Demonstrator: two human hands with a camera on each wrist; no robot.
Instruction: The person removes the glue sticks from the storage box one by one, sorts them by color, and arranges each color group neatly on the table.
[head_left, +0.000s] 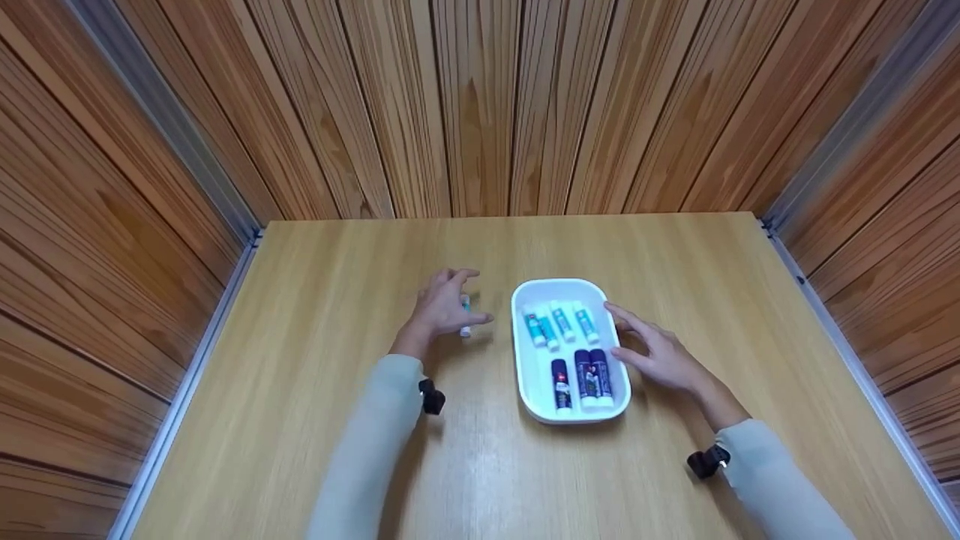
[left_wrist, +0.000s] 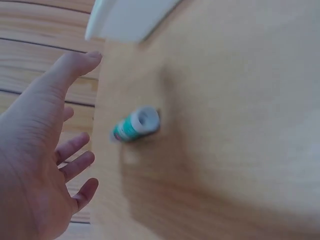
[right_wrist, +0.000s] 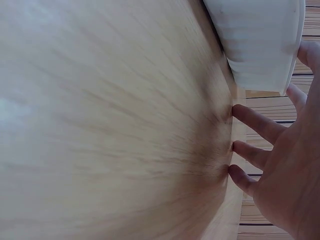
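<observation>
A small teal-and-white glue stick [head_left: 466, 331] lies on the table left of a white tray [head_left: 536, 379]. My left hand [head_left: 442, 306] hovers over it with fingers and thumb spread. The left wrist view shows the glue stick [left_wrist: 131, 126] apart from the palm, its hollow white end toward the camera. My right hand [head_left: 661, 358] rests its thumb and index finger at the tray's right rim. In the right wrist view, the other fingers [right_wrist: 257, 125] extend below the tray wall [right_wrist: 260, 50]. Inside the tray, several teal glue sticks [head_left: 562, 321] sit behind three dark purple ones [head_left: 583, 375].
The wooden table [head_left: 330, 315] meets a plank back wall [head_left: 480, 112] at its far edge. Plank side walls with metal rails [head_left: 184, 390] stand left and right. A small black device [head_left: 431, 397] is strapped at each sleeve cuff.
</observation>
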